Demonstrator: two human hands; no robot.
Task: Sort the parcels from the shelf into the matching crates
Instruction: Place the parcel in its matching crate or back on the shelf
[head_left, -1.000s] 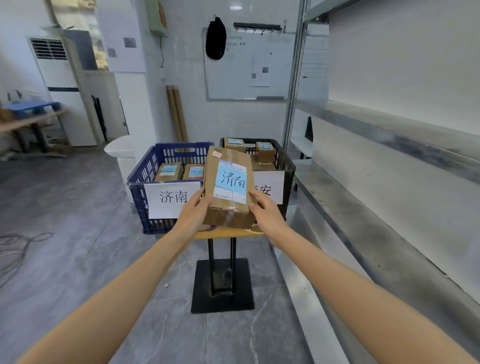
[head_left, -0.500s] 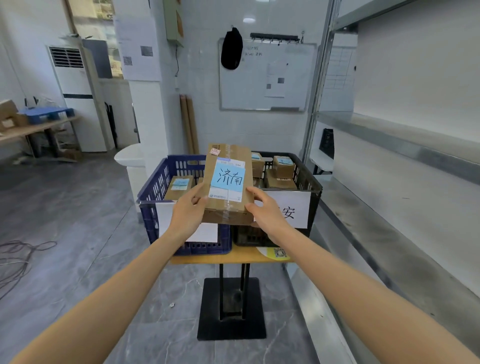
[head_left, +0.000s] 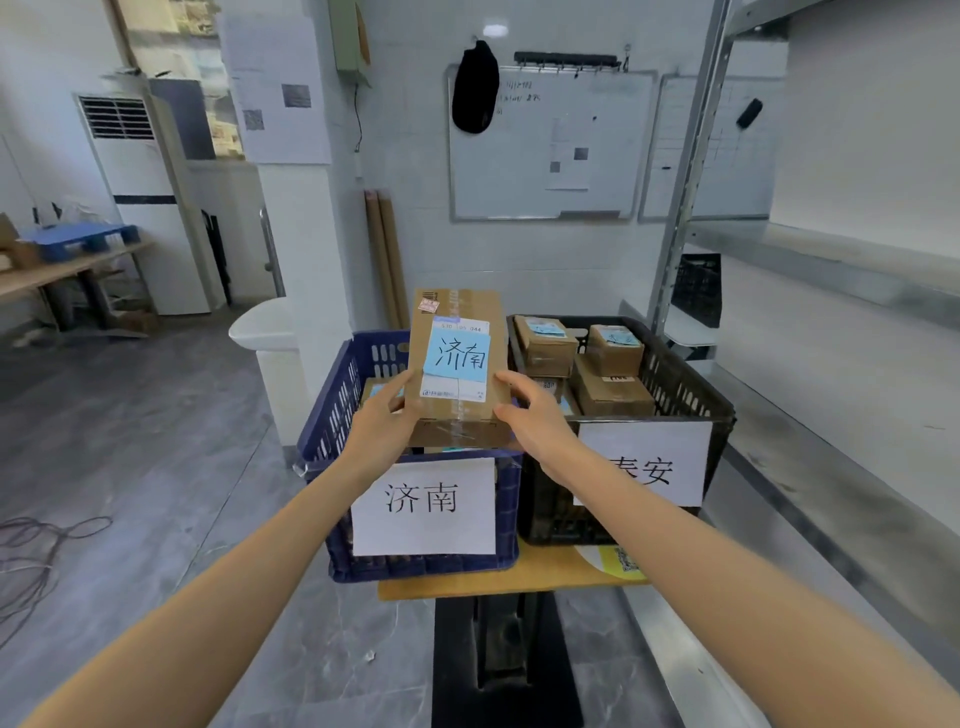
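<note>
A brown cardboard parcel with a blue note reading 济南 hangs over the right part of the blue crate. My left hand grips its left lower edge and my right hand grips its right lower corner. The blue crate carries a white sign 济南 and holds at least one parcel, mostly hidden behind my left hand. To its right stands a black crate with a sign ending 安, holding several brown parcels.
Both crates sit on a small wooden table on a black pedestal. A metal shelf unit runs along the right. A white column and basin stand behind the blue crate. Cables lie on the grey floor at left.
I have come closer to the crates, which now look larger. The parcel has moved forward and now hangs over the blue crate. Both hands keep their grip.
</note>
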